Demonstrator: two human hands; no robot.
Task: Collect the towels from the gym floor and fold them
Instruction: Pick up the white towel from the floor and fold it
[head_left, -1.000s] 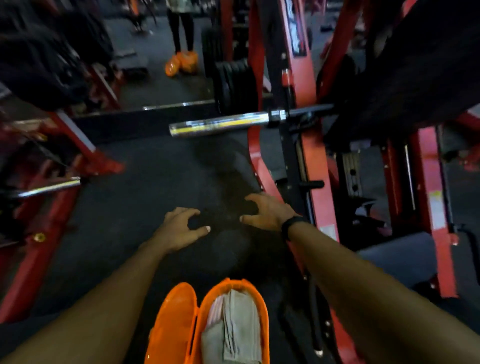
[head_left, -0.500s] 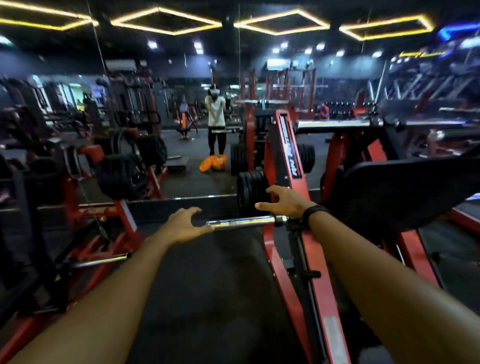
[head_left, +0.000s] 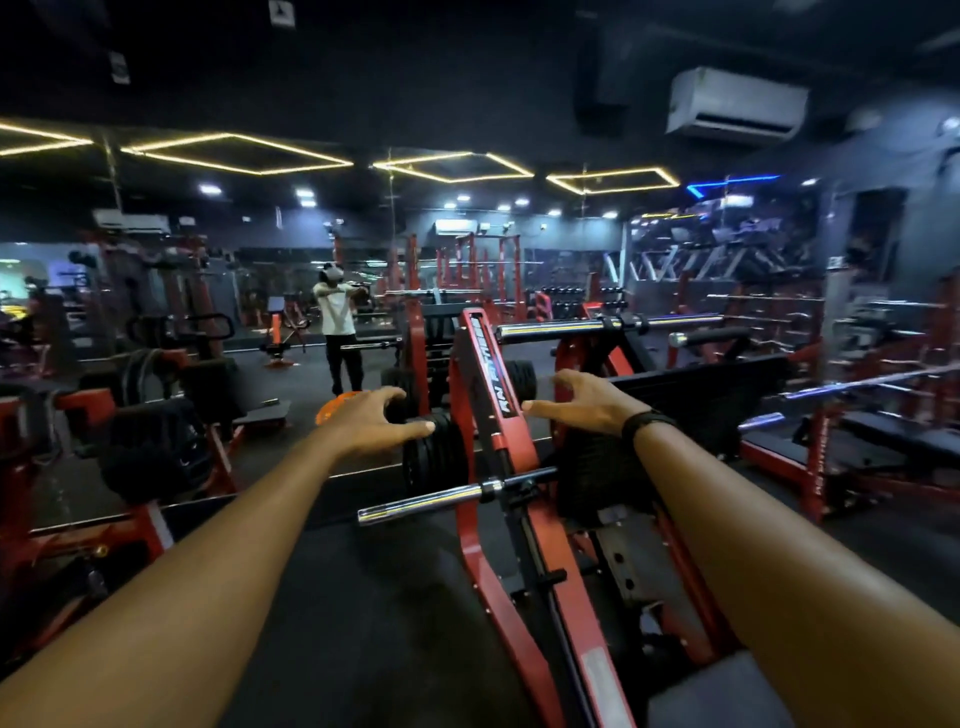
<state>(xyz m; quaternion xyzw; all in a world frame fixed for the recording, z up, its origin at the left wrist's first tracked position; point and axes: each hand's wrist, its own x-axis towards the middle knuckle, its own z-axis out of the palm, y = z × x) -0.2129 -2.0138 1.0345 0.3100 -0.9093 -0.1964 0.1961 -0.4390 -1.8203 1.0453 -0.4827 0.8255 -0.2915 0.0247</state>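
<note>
Both arms are reaching straight out ahead of the person at chest height. The left hand is hanging in the air with its fingers loosely spread and slightly bent, grasping nothing. The right hand is doing the same, palm turned down, fingers relaxed and apart, also holding nothing; a black wristband is sitting on that wrist.

Between the two sets of fingers, and beyond them, a red machine frame is sloping upward. Just past the left fingertips, black weight plates are stacked on the frame. Below and between the hands, a chrome bar is sticking out toward the left. Another chrome bar is running across above the right fingers.

Behind the left knuckles, part of something orange is peeking out on the floor; what it is cannot be told. Farther beyond the left fingers, a person in a white shirt is standing on the dark floor.

No towel is showing anywhere near the fingers or on the visible floor, so where the towels are cannot be told.
</note>
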